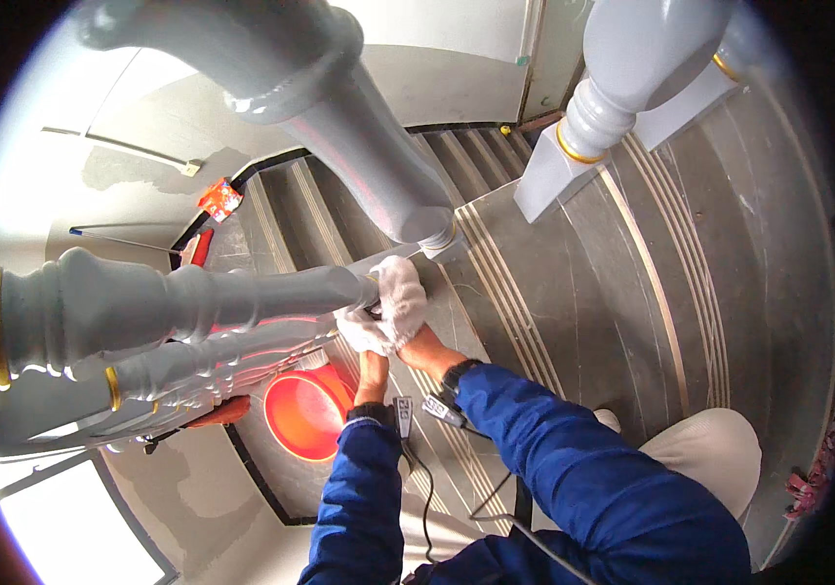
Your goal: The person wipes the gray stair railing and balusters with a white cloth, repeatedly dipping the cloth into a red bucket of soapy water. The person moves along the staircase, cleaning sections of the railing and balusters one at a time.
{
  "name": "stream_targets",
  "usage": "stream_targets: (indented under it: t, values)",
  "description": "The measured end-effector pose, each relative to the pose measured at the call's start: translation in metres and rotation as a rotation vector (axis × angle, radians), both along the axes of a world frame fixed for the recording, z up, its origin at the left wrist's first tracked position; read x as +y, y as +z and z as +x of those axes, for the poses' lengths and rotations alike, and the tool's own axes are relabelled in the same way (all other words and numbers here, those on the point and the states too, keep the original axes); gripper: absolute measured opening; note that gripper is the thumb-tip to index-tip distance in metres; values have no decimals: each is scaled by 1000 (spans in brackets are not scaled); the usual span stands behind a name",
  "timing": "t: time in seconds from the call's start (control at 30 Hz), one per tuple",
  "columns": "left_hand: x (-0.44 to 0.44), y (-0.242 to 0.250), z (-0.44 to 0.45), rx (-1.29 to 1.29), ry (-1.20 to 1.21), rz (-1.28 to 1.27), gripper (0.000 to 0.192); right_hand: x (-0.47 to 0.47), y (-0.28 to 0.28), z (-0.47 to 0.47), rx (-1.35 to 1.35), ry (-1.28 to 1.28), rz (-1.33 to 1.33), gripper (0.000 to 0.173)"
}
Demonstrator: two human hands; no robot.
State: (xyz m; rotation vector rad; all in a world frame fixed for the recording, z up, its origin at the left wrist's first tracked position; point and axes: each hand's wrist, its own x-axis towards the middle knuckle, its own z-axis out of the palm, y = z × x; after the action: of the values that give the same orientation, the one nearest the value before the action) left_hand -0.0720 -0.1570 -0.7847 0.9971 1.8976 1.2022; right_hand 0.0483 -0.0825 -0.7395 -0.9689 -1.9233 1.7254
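Both hands meet at the narrow foot of a grey baluster [271, 292] trimmed with gold rings. White fabric covers them, gloves or cloth; which, I cannot tell. My right hand [403, 296] lies over the baluster's foot, beside its thin gold ring. Close beside and below it, my left hand [364, 330] bends in towards the same foot. No single finger stands out in either hand. Blue sleeves end in dark wristbands, and by the wrists are a grey device [403, 417] and a second grey device [444, 411], with dark cables near them.
An orange-red bucket [275, 424] stands on the landing below the balusters. Another thick grey baluster [359, 139] crosses above my hands. Grey stair treads [586, 292] with pale ribbed strips curve rightward. A long-handled red tool [202, 248] and an orange packet [220, 199] lie near the wall.
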Motion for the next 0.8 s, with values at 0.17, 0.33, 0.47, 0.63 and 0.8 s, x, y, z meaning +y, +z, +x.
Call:
stream_targets:
  t: [0.17,0.33,0.47,0.63,0.8]
  values:
    - [-4,27,53,516,-263,-334,33,-28,12,45,-38,70,-165,49]
    - [-14,99,101,-350,-104,74,39,-14,92,68,-19,-324,304,25]
    - [1,192,110,-502,-204,211,44,4,188,98,143,-611,252,30]
    - [66,320,140,5,-549,429,52,53,313,162,7,-586,443,42]
    - [196,442,168,194,-427,876,43,161,434,181,-63,-588,1102,46]
